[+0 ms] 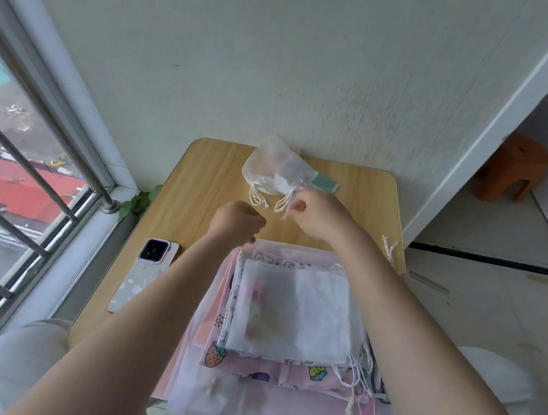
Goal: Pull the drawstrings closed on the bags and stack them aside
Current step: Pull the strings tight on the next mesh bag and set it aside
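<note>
Fingers [295, 206] of the right hand [313, 214] pinched the drawstring [282, 205] of a cinched white bag [292, 171] lying just beyond on the worktop [208, 171], neck toward the person; the left hand [238, 218], curled empty, hovered nearer the flat bag pile [294, 310].

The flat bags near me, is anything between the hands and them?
Nothing visible blocks them. The left hand and the right hand hover above bare table, just past the far edge of the flat bags. The phone lies off to the side, and the closed bags sit farther back.
</note>
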### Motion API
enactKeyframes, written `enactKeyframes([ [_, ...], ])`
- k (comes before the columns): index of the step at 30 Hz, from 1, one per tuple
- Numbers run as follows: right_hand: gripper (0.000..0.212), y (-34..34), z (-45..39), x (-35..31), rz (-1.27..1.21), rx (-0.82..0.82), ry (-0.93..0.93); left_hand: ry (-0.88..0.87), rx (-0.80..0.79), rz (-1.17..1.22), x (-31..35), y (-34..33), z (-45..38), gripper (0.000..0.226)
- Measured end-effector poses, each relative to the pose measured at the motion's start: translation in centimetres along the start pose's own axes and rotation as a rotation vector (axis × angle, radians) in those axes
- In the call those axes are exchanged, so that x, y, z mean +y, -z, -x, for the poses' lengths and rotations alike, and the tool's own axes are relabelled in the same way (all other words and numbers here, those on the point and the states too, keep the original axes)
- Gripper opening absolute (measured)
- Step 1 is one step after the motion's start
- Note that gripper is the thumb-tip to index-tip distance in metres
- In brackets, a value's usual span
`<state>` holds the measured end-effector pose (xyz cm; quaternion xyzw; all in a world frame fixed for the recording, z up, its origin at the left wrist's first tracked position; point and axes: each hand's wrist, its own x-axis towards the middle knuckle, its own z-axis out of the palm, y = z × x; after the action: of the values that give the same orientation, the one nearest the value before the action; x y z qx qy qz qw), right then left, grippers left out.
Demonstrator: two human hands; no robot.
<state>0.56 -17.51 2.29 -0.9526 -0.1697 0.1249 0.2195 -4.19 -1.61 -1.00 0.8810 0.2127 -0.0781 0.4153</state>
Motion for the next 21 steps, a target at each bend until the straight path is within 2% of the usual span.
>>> enactKeyframes([
  [1, 0.019, -0.6, 0.3, 0.5, 0.069, -0.114, -0.027, -0.039, -0.052, -0.109, -0.5, -0.5, 0.3, 0.004],
  [3, 0.021, -1.8, 1.3, 1.0, 0.228, -0.312, -0.073, -0.110, -0.175, -0.351, -1.4, -1.8, 1.0, 0.022],
  [5, 0.017, -2.9, 2.1, 1.7, 0.339, -0.363, -0.105, -0.173, -0.211, -0.516, -2.5, -2.9, 1.7, 0.041],
  [6, 0.013, -3.3, 2.6, 1.9, 0.374, -0.348, -0.123, -0.203, -0.188, -0.561, -2.9, -3.4, 2.0, 0.042],
  [8, 0.020, -4.1, 3.2, 2.4, 0.416, -0.275, -0.138, -0.230, -0.119, -0.579, -3.6, -3.8, 2.5, 0.033],
  [10, 0.028, -4.4, 3.5, 2.8, 0.428, -0.210, -0.113, -0.223, -0.041, -0.548, -3.9, -3.8, 2.9, 0.020],
  [12, 0.027, -4.3, 3.9, 2.8, 0.425, -0.138, -0.057, -0.246, 0.025, -0.563, -3.9, -3.5, 3.3, 0.011],
  [17, 0.021, -3.4, 4.2, 1.3, 0.378, -0.032, 0.120, -0.379, -0.004, -0.582, -3.0, -2.5, 4.5, 0.032],
  [19, 0.020, -3.4, 4.2, 0.6, 0.361, -0.018, 0.168, -0.410, 0.010, -0.502, -2.6, -2.5, 5.0, 0.026],
  [21, 0.023, -3.7, 4.2, 0.3, 0.289, 0.071, 0.203, -0.368, 0.028, -0.351, -2.5, -2.3, 5.6, 0.018],
])
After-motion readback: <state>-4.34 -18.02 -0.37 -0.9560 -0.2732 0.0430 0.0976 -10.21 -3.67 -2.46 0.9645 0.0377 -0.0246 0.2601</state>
